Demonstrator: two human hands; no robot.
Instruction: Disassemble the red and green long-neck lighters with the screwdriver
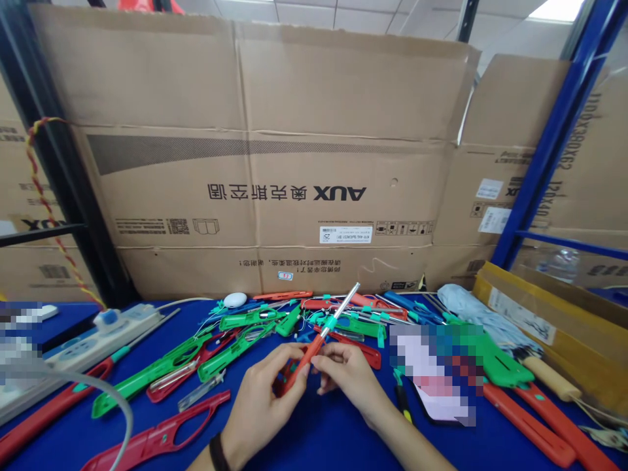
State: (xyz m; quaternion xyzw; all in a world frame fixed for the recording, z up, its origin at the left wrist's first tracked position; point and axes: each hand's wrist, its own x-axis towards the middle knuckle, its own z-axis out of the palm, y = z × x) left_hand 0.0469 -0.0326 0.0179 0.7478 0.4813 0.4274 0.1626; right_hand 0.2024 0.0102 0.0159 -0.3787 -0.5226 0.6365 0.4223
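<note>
A red long-nosed lighter (313, 348) with a shiny metal tube and a green collar is tilted up and to the right in front of me. My left hand (262, 396) wraps round its red body, with the thumb along the near side. My right hand (350, 379) has its fingers curled and pinched against the same body, just below the collar; any small part between those fingers is hidden. Beyond my hands lies a pile of green lighter shells (250, 340) and red ones. A red lighter shell (157, 428) with a looped handle lies left of my left hand.
A white power strip (105, 337) and a grey cable (125, 409) are at left. On the right lie a phone (441, 392), a screwdriver (403, 398), red lighter bodies (530, 425) and a yellow-taped carton (549, 327). A tall cardboard sheet (275, 85) closes off the back.
</note>
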